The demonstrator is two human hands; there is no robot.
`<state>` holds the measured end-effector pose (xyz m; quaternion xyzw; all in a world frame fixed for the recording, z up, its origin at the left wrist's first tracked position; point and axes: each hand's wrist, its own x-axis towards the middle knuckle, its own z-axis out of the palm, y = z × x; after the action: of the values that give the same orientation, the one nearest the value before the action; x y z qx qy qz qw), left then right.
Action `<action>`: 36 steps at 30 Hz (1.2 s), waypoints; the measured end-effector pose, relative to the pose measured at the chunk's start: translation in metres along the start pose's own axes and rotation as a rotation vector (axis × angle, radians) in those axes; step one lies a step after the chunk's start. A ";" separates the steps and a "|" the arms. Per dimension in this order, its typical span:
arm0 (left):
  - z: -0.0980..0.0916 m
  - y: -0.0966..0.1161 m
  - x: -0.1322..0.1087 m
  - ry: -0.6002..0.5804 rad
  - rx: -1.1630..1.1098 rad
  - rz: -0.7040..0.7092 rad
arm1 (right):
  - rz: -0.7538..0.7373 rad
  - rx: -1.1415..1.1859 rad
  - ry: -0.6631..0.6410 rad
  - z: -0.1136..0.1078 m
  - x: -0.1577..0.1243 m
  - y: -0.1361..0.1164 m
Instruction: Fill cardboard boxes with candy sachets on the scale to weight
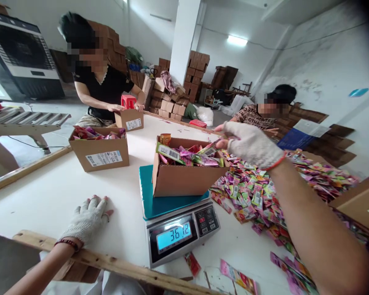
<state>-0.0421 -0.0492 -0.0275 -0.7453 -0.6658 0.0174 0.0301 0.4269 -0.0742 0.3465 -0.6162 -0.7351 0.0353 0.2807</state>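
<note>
Weighing seems underway, likely calling for careful adjustment: left hand (88, 217) splayed beside the scale (178, 237), right hand (252, 144) narrow-fingered above it, hold unclear.

A: Unreadable bits?
B: Print on the left carton (121, 153)'s label (104, 158), legends on the scale's keypad (206, 220): too small.
A: Right hand (250, 145)?
B: Fingertips (224, 144) blurred, can't tell what, if anything, they pinch.
A: Cropped?
B: Air cooler (21, 49) at left edge, far-right carton (358, 205) at right. Filled carton (187, 180) hides part of the scale platform (146, 192).
</note>
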 end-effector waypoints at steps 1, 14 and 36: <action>-0.004 0.002 -0.002 0.003 -0.007 0.008 | 0.038 -0.013 0.074 -0.005 -0.006 0.008; -0.028 0.013 -0.010 0.008 -0.058 0.026 | -0.039 -0.188 0.418 -0.021 -0.050 0.037; -0.002 -0.002 0.000 0.005 0.076 0.059 | 0.381 -0.204 0.166 0.067 -0.079 0.121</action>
<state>-0.0436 -0.0488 -0.0255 -0.7629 -0.6425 0.0415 0.0596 0.5098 -0.0986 0.2131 -0.7697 -0.5797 -0.0379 0.2646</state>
